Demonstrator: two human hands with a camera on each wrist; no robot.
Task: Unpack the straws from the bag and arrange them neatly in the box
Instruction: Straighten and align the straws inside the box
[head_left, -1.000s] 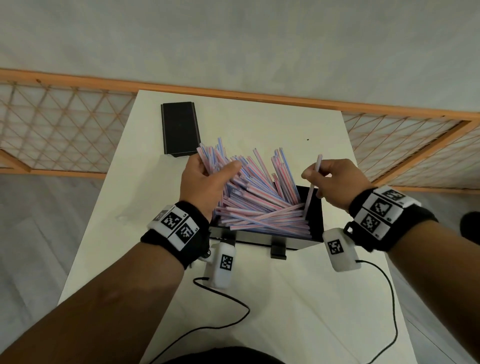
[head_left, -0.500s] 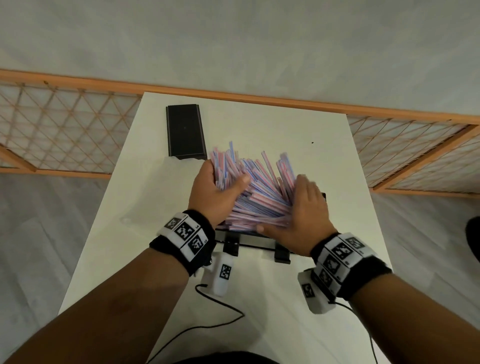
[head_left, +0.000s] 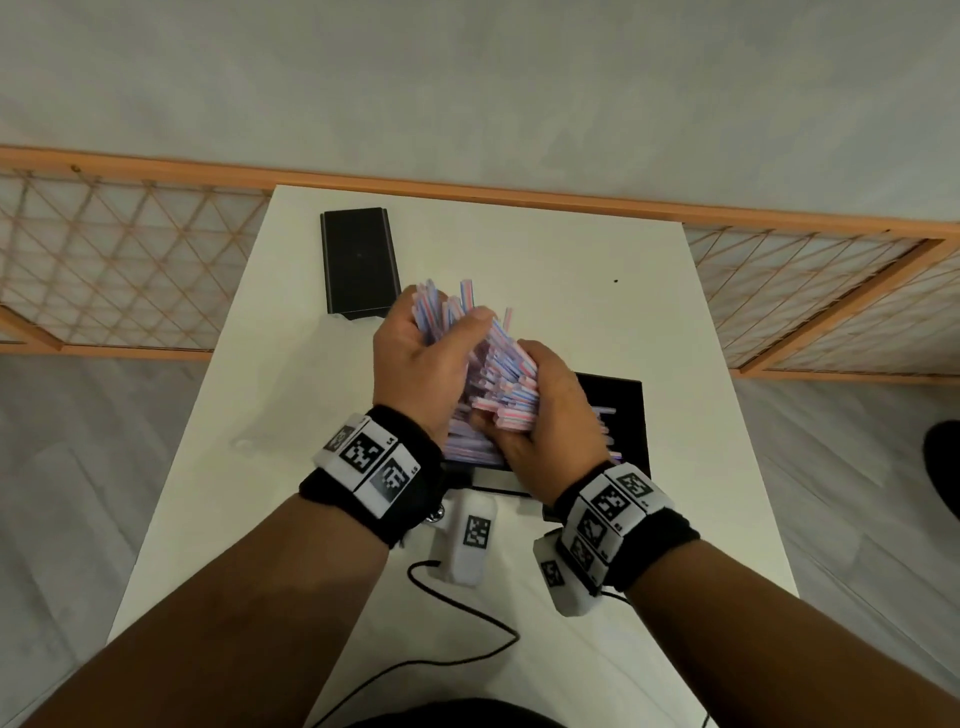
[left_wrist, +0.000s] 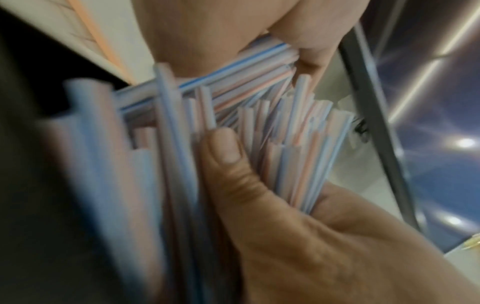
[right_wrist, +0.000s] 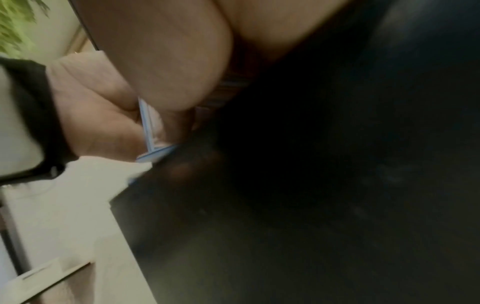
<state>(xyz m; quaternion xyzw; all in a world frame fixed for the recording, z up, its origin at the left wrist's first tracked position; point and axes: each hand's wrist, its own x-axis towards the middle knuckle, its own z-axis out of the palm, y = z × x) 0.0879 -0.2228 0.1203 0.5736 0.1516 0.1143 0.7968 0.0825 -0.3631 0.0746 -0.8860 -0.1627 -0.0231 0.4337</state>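
Spillage is judged the main risk here: the straws (head_left: 488, 364) are gathered as a splayed, uneven bundle over the near-left part of the box (head_left: 623, 415), and any slackening could let loose ones slide out onto the table (head_left: 597, 291) or to the floor. The left hand (head_left: 415, 364) is clasped around the far part of the bundle, thumb laid across it, while the right hand (head_left: 545, 415) is curled around the near ends, so both are grasping straws. A hard squeeze is judged likely to crease the thin plastic tubes. Because the tips stand at different heights and angles, tidy stacking is judged unlikely unless they are squared first; crossed ones may jam against the box wall. A few more straws are seen lying inside the box to the right of the hands. The straws are slim, smooth cylinders, pale with pink and blue stripes, hollow at the cut ends. The box is a matt black rectangle with upright walls; a flat black lid (head_left: 358, 262) lies far left on the white, smooth table. No bag can be clearly made out. The right wrist view is largely dark and blurred.
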